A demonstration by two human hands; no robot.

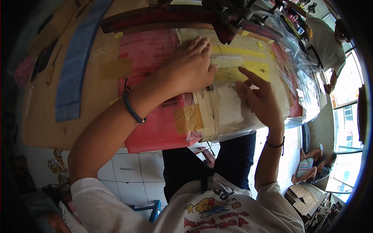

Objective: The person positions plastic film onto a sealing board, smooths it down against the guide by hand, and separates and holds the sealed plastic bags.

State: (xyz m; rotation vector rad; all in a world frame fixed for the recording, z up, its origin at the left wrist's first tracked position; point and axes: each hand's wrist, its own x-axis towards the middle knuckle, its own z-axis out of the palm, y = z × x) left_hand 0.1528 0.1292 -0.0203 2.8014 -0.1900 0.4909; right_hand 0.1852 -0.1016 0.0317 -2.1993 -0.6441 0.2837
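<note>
Pale panel (233, 116), clear-plastic covered, sits on the tan table (42, 124) directly under and between both hands' fingers. Left hand (194, 64) laid flat, palm down, fingers stretched and close together, thumb out toward the right fingers; rests across the edge where the red sheet (153, 132) meets the panel, grasping nothing visible. Small dark piece (211, 87) just below the left thumb; can't tell what it is. Right hand (259, 97) over the panel: index finger straight, aimed toward the left fingers, the others curled in near the thumb. Can't tell whether right thumb and fingers pinch anything, or whether the index tip touches the plastic. Yellow strips (254, 70) just beyond the right index finger. Brown tape patch (189, 119) below the left fingers, on the edge between red sheet and panel; second tape patch (116, 68) left of them. Blue strip (75, 70) lies farther left of the left fingers, well apart. Dark red bar (163, 18) runs crosswise beyond both sets of fingertips. Crumpled clear plastic (307, 83) to the right of the right fingers. Standing person (324, 40) beyond that, far right; seated person (324, 169) low right, well apart.
</note>
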